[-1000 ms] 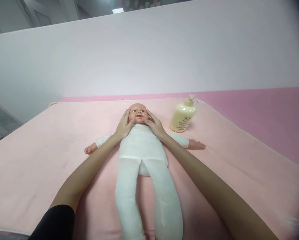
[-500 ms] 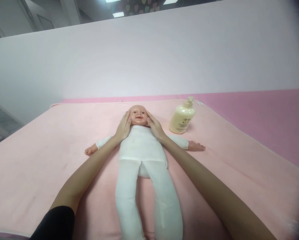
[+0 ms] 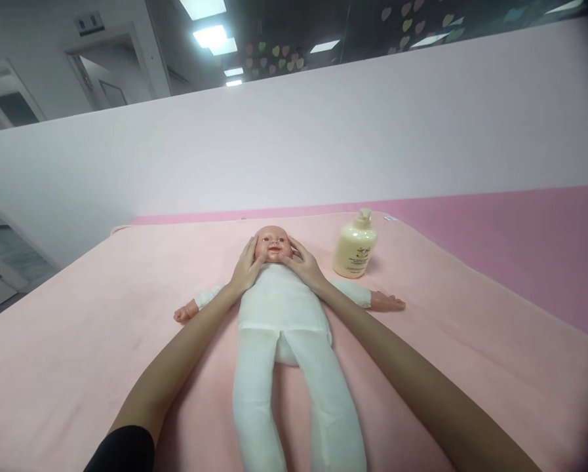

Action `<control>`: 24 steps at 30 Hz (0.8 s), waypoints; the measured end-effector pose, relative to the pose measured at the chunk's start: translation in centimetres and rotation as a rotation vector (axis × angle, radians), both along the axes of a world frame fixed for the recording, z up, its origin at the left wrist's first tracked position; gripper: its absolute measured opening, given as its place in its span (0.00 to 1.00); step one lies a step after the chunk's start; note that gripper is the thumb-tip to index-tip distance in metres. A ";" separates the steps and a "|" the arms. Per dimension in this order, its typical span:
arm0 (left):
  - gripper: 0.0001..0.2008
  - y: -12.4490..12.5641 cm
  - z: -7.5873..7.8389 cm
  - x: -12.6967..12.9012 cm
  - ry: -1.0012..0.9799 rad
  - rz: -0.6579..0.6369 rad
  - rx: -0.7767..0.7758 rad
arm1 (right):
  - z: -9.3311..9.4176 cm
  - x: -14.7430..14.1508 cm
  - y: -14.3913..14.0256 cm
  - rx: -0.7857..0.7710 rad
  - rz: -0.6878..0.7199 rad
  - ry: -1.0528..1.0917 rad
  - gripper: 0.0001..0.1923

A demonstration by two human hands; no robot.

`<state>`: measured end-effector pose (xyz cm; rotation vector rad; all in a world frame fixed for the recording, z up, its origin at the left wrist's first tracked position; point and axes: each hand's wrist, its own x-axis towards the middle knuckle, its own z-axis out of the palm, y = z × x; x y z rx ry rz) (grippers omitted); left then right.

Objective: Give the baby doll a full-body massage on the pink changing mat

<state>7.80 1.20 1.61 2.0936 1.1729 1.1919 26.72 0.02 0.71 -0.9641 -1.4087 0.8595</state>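
Note:
A baby doll [image 3: 284,305] with a bald plastic head and a white cloth body lies on its back, arms spread and legs toward me. My left hand [image 3: 247,265] rests along one side of the doll's head, fingers stretched upward and thumb at the chin. Against the opposite cheek lies my right hand [image 3: 306,263], also with extended fingers, its thumb near the mouth corner. Both hands touch the head without closing around it. Right of the head stands a pale yellow pump bottle [image 3: 355,249], apart from my right hand.
A pink towel [image 3: 126,295] lies under the doll and bottle, over a darker pink surface [image 3: 520,236] showing at the right. Behind it rises a white partition [image 3: 294,144]. Beyond are a door [image 3: 111,72] and ceiling lights [image 3: 210,36].
The camera has tilted upward, so the scene sits lower in view. Both thumbs have moved inward from the jaw sides toward the doll's chin and mouth. The fingers stay beside the head.

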 end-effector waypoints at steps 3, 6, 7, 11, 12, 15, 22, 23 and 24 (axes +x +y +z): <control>0.42 -0.2 0.1 0.1 -0.032 -0.009 -0.036 | 0.0 -0.1 -0.1 -0.012 -0.007 -0.011 0.46; 0.42 0.0 0.0 0.1 -0.057 -0.023 -0.053 | -0.1 -0.1 0.0 -0.007 0.017 -0.020 0.45; 0.41 0.0 0.0 0.1 -0.052 -0.024 -0.046 | -0.2 -0.1 0.1 -0.009 0.020 -0.021 0.44; 0.39 0.2 -0.2 0.0 -0.022 -0.013 -0.010 | -0.2 0.0 0.1 -0.028 0.018 -0.008 0.43; 0.38 0.2 -0.1 0.0 -0.021 -0.012 -0.007 | -0.1 0.0 0.1 -0.023 0.023 -0.006 0.44; 0.37 0.1 -0.1 0.1 -0.023 -0.009 -0.012 | -0.2 0.0 0.2 -0.005 0.032 -0.007 0.42; 0.34 0.2 -0.1 0.3 -0.033 0.002 -0.003 | -0.6 0.3 0.7 0.034 -0.028 0.005 0.37; 0.34 0.2 -0.1 0.3 -0.035 0.000 -0.001 | -0.5 0.3 0.6 0.033 -0.038 0.001 0.36; 0.33 0.2 -0.1 0.2 -0.035 -0.001 0.000 | -0.5 0.3 0.6 0.026 -0.039 -0.006 0.36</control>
